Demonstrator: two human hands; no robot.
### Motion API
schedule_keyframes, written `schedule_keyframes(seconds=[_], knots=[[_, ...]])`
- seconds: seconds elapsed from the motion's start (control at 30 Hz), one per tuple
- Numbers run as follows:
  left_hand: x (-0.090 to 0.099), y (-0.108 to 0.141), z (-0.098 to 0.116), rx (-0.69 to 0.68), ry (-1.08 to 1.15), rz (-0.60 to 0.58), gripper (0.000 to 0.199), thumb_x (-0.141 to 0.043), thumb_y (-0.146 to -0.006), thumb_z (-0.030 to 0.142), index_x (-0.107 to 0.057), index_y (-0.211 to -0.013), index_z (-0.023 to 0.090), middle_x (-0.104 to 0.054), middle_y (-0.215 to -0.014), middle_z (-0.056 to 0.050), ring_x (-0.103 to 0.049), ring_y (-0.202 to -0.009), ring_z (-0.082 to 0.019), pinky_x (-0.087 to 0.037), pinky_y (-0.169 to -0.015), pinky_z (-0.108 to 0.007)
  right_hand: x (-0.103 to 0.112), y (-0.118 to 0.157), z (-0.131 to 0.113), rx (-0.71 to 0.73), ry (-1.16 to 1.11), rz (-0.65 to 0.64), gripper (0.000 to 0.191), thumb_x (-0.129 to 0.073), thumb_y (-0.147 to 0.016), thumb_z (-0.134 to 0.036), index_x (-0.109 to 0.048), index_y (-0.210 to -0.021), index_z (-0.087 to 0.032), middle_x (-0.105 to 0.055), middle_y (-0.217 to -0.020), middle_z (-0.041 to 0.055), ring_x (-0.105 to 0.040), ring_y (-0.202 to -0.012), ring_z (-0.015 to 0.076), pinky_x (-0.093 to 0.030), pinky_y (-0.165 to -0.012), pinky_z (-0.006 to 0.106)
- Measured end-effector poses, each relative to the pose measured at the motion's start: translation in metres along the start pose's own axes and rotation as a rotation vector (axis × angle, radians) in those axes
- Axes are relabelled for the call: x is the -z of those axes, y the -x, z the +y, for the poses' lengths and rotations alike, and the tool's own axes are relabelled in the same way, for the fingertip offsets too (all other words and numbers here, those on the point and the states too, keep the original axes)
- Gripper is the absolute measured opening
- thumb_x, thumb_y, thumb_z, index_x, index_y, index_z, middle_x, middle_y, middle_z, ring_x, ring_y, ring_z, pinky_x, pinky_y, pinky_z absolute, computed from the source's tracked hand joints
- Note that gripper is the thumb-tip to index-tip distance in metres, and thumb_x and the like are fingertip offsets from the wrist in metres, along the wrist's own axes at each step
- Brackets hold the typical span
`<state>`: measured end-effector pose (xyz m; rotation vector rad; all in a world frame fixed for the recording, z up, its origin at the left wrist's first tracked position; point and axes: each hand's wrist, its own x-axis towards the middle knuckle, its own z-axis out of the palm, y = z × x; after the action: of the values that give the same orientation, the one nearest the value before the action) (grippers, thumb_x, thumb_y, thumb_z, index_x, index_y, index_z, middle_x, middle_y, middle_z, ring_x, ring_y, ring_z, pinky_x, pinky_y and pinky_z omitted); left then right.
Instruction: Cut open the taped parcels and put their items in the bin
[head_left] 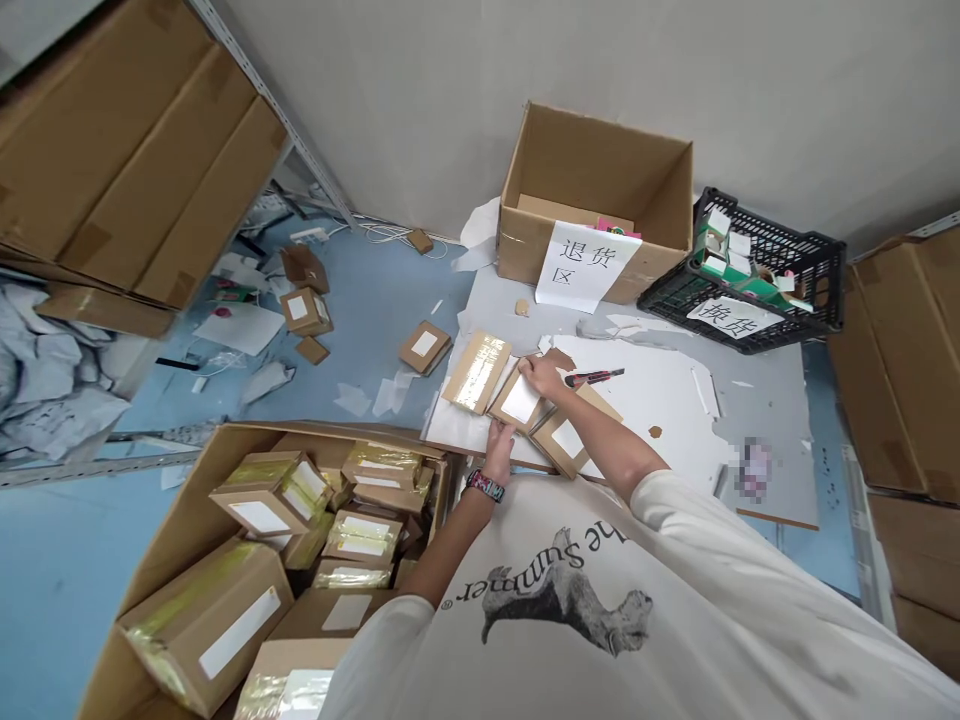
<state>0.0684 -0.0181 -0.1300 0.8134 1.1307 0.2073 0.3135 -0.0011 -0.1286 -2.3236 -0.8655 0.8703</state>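
A small brown box with a white label (520,398) lies between my hands over the table's near edge. My left hand (498,450) grips its lower left corner, a patterned band on the wrist. At its upper right corner the fingers of my right hand (543,378) are pinched on it. Left of it lies a taped brown box (478,373), and to its right another labelled box (568,437), partly under my right forearm. A red and black utility knife (595,377) rests just beyond my right hand.
An open carton with a paper sign (592,262) and a black crate (814,262) stand at the table's back. A large carton of taped parcels (161,535) is at the left. Small boxes (424,347) lie on the blue floor. Stacked cartons (885,370) stand at the right.
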Motion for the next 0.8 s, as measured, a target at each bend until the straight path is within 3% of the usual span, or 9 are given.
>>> schedule_keyframes(seconds=[0.13, 0.23, 0.33, 0.57, 0.67, 0.8], knots=[[-0.020, 0.011, -0.001, -0.099, 0.010, -0.028, 0.072, -0.082, -0.098, 0.041, -0.050, -0.161, 0.032, -0.058, -0.180, -0.016, -0.054, -0.171, -0.032, -0.047, -0.139, -0.056, 0.014, 0.018, 0.007, -0.177, -0.087, 0.138, 0.034, -0.049, -0.110, -0.057, -0.067, -0.114, -0.029, -0.082, -0.115, 0.0101, -0.074, -0.113, 0.0336, -0.058, -0.106, 0.044], [-0.029, 0.018, -0.005, -0.149, 0.027, -0.010, 0.069, -0.083, -0.099, 0.036, -0.044, -0.154, 0.029, -0.055, -0.179, -0.020, -0.054, -0.171, -0.030, -0.048, -0.140, -0.050, 0.024, 0.023, 0.005, -0.155, -0.190, 0.245, 0.028, -0.053, -0.105, -0.055, -0.064, -0.112, -0.030, -0.082, -0.118, 0.0075, -0.074, -0.115, 0.0302, -0.058, -0.109, 0.041], [-0.030, 0.019, -0.009, -0.166, -0.010, 0.029, 0.064, -0.084, -0.099, 0.032, -0.042, -0.148, 0.030, -0.056, -0.175, -0.021, -0.051, -0.172, -0.029, -0.048, -0.139, -0.048, 0.023, 0.024, 0.000, -0.092, -0.241, 0.253, 0.028, -0.054, -0.103, -0.046, -0.067, -0.120, -0.028, -0.082, -0.126, 0.0085, -0.075, -0.121, 0.0289, -0.058, -0.114, 0.041], [-0.004, 0.007, -0.011, 0.118, -0.077, 0.128, 0.044, -0.069, -0.106, 0.045, -0.051, -0.145, 0.031, -0.067, -0.158, -0.015, -0.063, -0.159, -0.029, -0.058, -0.126, -0.052, 0.014, 0.035, 0.006, 0.006, -0.197, 0.007, 0.046, -0.066, -0.098, -0.031, -0.079, -0.141, -0.024, -0.083, -0.145, 0.0143, -0.073, -0.137, 0.0345, -0.055, -0.126, 0.049], [0.005, 0.007, -0.015, 0.203, -0.074, 0.067, 0.034, -0.066, -0.109, 0.049, -0.061, -0.136, 0.029, -0.069, -0.156, -0.020, -0.066, -0.155, -0.032, -0.061, -0.120, -0.053, 0.032, 0.051, 0.026, 0.073, -0.066, 0.070, 0.050, -0.063, -0.104, -0.030, -0.079, -0.151, -0.023, -0.075, -0.162, 0.0171, -0.064, -0.152, 0.0367, -0.047, -0.134, 0.051], [-0.005, 0.011, -0.017, 0.261, -0.110, -0.087, 0.031, -0.066, -0.110, 0.051, -0.069, -0.132, 0.029, -0.070, -0.160, -0.020, -0.068, -0.152, -0.032, -0.061, -0.120, -0.051, 0.063, 0.081, 0.066, -0.155, 0.106, 0.193, 0.047, -0.060, -0.112, -0.042, -0.079, -0.150, -0.021, -0.077, -0.153, 0.0228, -0.066, -0.145, 0.0433, -0.052, -0.125, 0.057]])
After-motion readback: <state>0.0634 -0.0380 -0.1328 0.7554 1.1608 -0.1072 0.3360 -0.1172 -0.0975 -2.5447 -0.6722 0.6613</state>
